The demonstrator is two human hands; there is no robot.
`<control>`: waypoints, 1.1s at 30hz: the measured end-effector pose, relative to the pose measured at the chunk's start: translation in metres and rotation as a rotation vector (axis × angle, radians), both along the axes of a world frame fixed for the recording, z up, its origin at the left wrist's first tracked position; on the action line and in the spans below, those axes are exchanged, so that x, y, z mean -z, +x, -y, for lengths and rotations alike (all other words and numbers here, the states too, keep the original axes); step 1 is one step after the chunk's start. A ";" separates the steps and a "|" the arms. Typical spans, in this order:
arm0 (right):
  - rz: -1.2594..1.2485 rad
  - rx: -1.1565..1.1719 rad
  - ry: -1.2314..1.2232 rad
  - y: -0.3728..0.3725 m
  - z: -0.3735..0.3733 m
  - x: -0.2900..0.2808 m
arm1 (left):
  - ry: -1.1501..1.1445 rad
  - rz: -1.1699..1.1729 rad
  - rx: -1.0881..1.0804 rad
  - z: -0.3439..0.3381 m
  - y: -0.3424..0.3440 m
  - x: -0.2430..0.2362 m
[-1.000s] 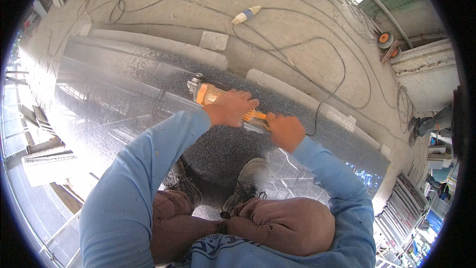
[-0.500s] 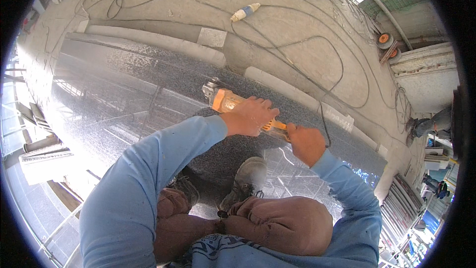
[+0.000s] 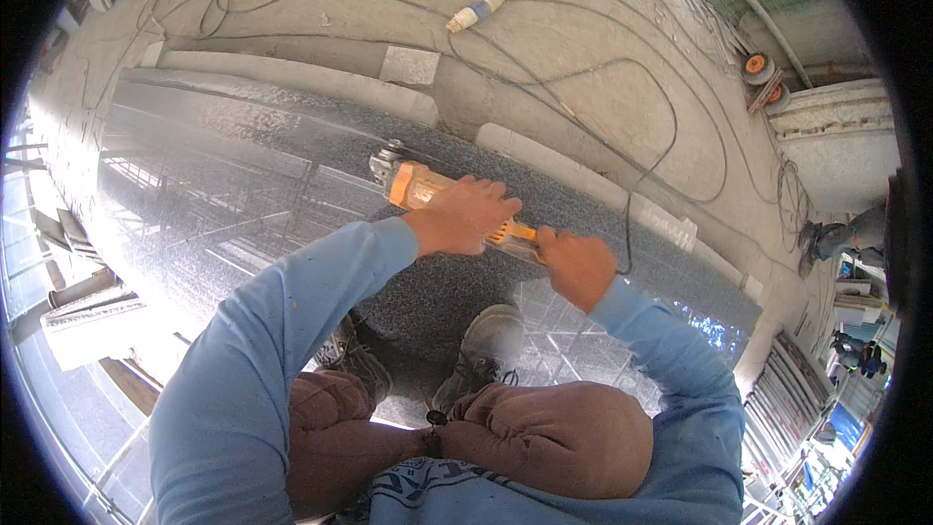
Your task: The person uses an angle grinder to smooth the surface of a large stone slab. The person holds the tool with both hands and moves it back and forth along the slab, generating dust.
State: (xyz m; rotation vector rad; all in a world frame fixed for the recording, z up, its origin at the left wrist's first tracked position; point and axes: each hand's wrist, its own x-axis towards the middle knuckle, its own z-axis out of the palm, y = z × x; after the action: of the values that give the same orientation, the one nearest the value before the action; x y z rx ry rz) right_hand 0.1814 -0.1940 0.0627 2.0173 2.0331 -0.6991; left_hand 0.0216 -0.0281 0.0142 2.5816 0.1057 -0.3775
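Observation:
An orange angle grinder [image 3: 418, 186] lies across the polished dark speckled stone slab [image 3: 214, 185], its metal head pointing to the upper left, at the slab's surface near the far edge. My left hand [image 3: 466, 216] is closed over the grinder's body. My right hand [image 3: 578, 264] grips its rear end, from which a cord runs off beyond the slab. I am squatting on the slab, with my shoes [image 3: 483, 350] below the tool. The grinder's disc is too small to make out clearly.
Looped cables and a connector [image 3: 476, 13] lie on the concrete floor [image 3: 573, 29]. Pale blocks [image 3: 409, 67] line the slab's far edge. Orange wheels [image 3: 758, 67] stand at upper right. Another person's legs [image 3: 846, 238] show at far right, stacked panels [image 3: 782, 389] at lower right.
Both hands and the grinder shifted right and down half a second ago, and have since moved back left and slightly up. The grip is unchanged.

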 end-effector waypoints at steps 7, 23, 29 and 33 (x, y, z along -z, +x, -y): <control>-0.044 -0.009 0.010 -0.003 -0.007 0.011 | 0.012 0.007 -0.018 -0.007 -0.008 0.010; -0.039 0.001 0.005 -0.005 -0.010 0.010 | 0.018 0.017 -0.015 -0.009 -0.009 0.013; 0.018 0.032 0.032 0.011 0.020 -0.007 | 0.001 0.085 -0.003 0.019 0.012 0.000; 0.051 0.023 -0.001 0.021 0.030 -0.022 | -0.002 0.111 -0.005 0.032 0.023 -0.005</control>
State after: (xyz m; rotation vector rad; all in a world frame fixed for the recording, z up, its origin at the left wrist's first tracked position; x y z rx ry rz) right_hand 0.2023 -0.2240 0.0848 2.0392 1.9839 -0.6463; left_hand 0.0449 -0.0601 0.0191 2.5936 0.0721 -0.2312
